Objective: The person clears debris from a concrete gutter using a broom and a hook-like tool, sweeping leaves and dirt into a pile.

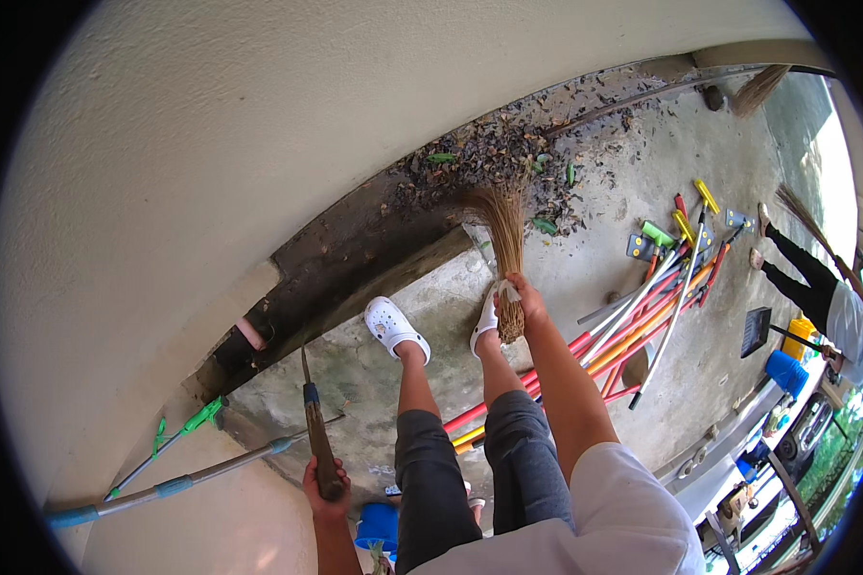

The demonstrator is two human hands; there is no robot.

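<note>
My right hand [521, 309] is closed around the bound end of a stick broom [507, 237], whose bristles point up the view and touch the edge of a pile of dry leaves [475, 158]. At the lower left, my left hand [327, 489] grips the wooden handle [321, 453] of a tool with a narrow pointed tip; its exact kind cannot be told. That tip lies near the edge of a dark, wet drain channel [345, 259]. White clogs [395, 330] are on my feet on the concrete, beside the channel.
Long-handled brushes and poles [640, 309] lie heaped to the right. At the far right a person [813, 280] stands with a broom and a long-handled dustpan [755, 332]. A beige wall [187, 144] borders the channel. Extension poles [208, 471] lean at lower left, near a blue bucket [377, 525].
</note>
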